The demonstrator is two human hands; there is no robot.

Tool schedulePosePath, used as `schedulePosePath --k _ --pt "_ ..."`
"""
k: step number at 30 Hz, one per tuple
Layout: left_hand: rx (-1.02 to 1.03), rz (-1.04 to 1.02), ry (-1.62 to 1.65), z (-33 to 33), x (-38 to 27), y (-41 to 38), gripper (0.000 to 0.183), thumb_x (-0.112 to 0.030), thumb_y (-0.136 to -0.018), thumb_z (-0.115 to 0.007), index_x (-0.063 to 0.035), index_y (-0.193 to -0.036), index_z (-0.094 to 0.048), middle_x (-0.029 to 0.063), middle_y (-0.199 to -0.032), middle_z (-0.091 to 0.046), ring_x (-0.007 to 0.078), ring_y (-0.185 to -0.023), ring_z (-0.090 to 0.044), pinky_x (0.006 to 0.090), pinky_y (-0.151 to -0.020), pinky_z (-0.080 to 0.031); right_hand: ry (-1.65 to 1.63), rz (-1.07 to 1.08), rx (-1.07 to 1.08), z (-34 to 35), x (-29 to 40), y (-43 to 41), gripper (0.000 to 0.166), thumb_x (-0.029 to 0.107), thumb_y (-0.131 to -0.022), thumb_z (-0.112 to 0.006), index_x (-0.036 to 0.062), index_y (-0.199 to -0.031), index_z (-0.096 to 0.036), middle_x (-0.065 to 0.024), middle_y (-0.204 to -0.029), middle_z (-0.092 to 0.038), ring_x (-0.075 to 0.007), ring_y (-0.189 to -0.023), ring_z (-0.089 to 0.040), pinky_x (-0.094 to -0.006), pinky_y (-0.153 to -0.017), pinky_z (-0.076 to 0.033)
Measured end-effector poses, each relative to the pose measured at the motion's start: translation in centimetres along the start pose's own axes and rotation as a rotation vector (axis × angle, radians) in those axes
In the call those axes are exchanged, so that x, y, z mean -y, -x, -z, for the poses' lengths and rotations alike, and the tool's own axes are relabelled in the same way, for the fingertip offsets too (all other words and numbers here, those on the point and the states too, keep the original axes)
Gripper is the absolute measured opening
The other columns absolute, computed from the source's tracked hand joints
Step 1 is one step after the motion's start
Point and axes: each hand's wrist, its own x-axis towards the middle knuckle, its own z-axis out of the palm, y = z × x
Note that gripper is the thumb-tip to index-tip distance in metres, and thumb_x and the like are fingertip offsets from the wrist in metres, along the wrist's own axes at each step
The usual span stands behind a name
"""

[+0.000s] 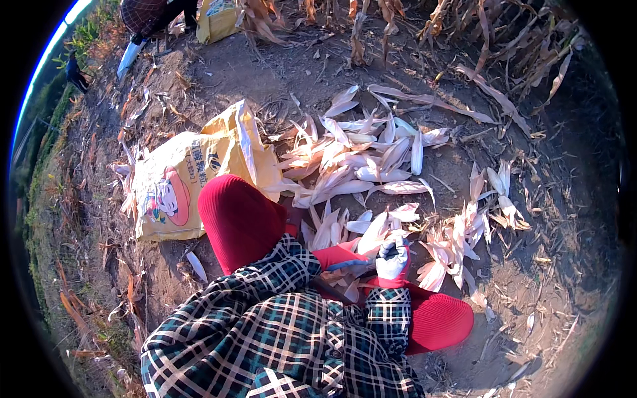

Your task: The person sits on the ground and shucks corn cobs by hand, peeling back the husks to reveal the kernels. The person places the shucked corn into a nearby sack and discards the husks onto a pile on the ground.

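Between my knees, an ear of corn in pale dry husk points up and away from me. My left hand, in a red and grey work glove, lies along its lower left side and holds it; the fingertips are partly hidden. Close beside it, my right hand is curled into a fist, in a white, grey and red glove, gripping husk leaves at the ear's right side. Just beyond is a heap of corn ears, some wrapped in husk and some pale. Loose peeled husks are scattered to the right of my right hand.
A yellow woven sack with printing lies left of the heap, beyond my left knee. Dry corn stalks stand at the far right. Another person is at the upper left beside a second yellow sack; one more stands farther off.
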Motion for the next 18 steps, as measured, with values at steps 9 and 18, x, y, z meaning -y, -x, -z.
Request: schedulePosePath --k 9,18 --pt "-0.322 0.005 0.010 1.3 1.5 -1.7 0.053 -0.022 -0.077 -0.072 0.0018 -0.120 -0.050 0.0106 -0.104 -0.061 0.0181 -0.091 -0.059 0.0307 -0.078 -0.049 0.215 -0.056 -0.261 0.6 -0.4 -3.2 0.034 0.038 -0.093 -0.050 0.0057 -0.100 -0.056 -0.0059 -0.096 -0.064 -0.0153 -0.080 -0.063 -0.0245 -0.065 -0.050" --pt "-0.224 0.189 0.262 1.1 0.2 -1.6 0.034 -0.033 -0.088 -0.058 -0.0009 -0.098 -0.058 0.0123 -0.085 -0.064 0.0226 -0.069 -0.063 0.0327 -0.063 -0.053 0.127 -0.368 -0.069 1.0 -6.1 -1.7 0.067 0.058 -0.090 -0.039 0.0005 -0.123 -0.048 -0.0145 -0.107 -0.061 -0.0227 -0.088 -0.063 -0.0318 -0.078 -0.052"
